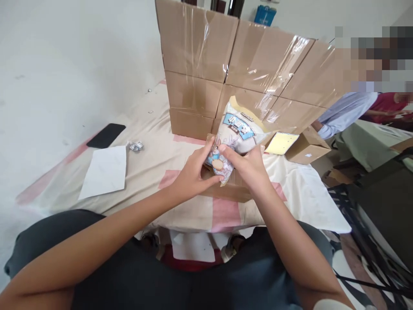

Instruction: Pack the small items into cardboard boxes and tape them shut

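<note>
Between my two hands is a puffed snack bag [240, 131], white with a cream-yellow top edge, a blue label and a printed cookie picture near its lower end. My left hand [201, 165] grips its lower left side, thumb and fingers curved around the edge. My right hand [247, 161] holds the lower right side, its thumb lying across the front. The bag is tilted, its top leaning away from me. Below and behind it, a low cardboard box [232, 191] rests on the cloth, mostly hidden by the bag and my hands.
A tall cardboard panel [196, 56] covered in clear tape stands behind the bag. On the cloth-covered table [151, 172] lie a black phone [106, 135], white paper [105, 172] and a crumpled wrapper [135, 146]. A yellow note [281, 143] and small carton [306, 146] are right, near another person's sleeve [348, 112].
</note>
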Demonstrator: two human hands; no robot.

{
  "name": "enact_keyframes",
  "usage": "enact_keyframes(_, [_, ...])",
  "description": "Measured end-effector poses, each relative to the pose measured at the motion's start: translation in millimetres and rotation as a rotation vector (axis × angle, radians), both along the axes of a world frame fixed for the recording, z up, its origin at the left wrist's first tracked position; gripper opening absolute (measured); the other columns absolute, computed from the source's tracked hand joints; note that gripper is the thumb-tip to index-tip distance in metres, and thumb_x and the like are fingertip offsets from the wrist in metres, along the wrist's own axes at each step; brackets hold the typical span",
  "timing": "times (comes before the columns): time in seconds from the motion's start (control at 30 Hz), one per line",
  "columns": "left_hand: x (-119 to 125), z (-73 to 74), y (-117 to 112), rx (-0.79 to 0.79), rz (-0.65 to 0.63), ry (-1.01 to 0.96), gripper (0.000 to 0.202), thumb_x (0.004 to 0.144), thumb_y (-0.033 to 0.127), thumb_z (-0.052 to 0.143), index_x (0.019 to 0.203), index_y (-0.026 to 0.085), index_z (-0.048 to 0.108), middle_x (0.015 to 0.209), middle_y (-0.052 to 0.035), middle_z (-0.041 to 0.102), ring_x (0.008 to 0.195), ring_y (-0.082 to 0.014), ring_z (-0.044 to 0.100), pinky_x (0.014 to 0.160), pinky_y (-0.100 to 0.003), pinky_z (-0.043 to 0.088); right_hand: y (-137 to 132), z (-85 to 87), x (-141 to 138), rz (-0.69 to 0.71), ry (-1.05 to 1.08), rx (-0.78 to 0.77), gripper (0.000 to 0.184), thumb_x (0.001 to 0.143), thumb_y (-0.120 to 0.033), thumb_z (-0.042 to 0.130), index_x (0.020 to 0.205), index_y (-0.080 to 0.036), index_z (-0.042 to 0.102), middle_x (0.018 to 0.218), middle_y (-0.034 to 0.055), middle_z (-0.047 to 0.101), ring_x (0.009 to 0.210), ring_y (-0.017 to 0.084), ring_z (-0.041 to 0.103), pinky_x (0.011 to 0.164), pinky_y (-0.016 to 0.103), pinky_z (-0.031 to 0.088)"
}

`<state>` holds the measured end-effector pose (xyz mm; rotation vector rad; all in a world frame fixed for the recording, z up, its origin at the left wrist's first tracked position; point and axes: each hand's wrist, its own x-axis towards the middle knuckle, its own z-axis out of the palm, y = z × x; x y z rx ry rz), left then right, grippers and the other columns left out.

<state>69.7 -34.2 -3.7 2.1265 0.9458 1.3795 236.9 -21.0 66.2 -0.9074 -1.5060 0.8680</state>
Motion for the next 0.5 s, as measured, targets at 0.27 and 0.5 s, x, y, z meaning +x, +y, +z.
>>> enact_keyframes(0.27, [-0.4, -7.6, 4.2, -0.133, 0.081, 0.146, 0.119, 0.076, 0.068, 0.077, 0.163, 0.024, 0.009, 0.16, -0.0202, 0.039, 0.149, -0.0424, 0.036, 0.119, -0.064, 0.032, 17.8, 0.3, 26.5, -0.228, -0.065, 0.33, 0.057, 0.089, -0.055, 0.07, 0.134, -0.022, 0.06, 0.121, 0.0089, 0.072, 0.123, 0.027, 0.067, 0.112, 0.047, 0.052])
enact_keyframes(0.5, [-15.9, -16.5, -8.0, 0.177, 0.089, 0.397, 0.046, 0.098, 0.036, 0.061, 0.14, 0.022, 0.048, 0.13, -0.0105, 0.07, 0.114, -0.0249, 0.068, 0.112, -0.05, 0.04, 23.9, 25.8, 83.2, -0.222, -0.179, 0.457, 0.052, 0.082, -0.05, 0.08, 0.125, -0.024, 0.069, 0.116, 0.0067, 0.075, 0.123, 0.029, 0.067, 0.114, 0.047, 0.048])
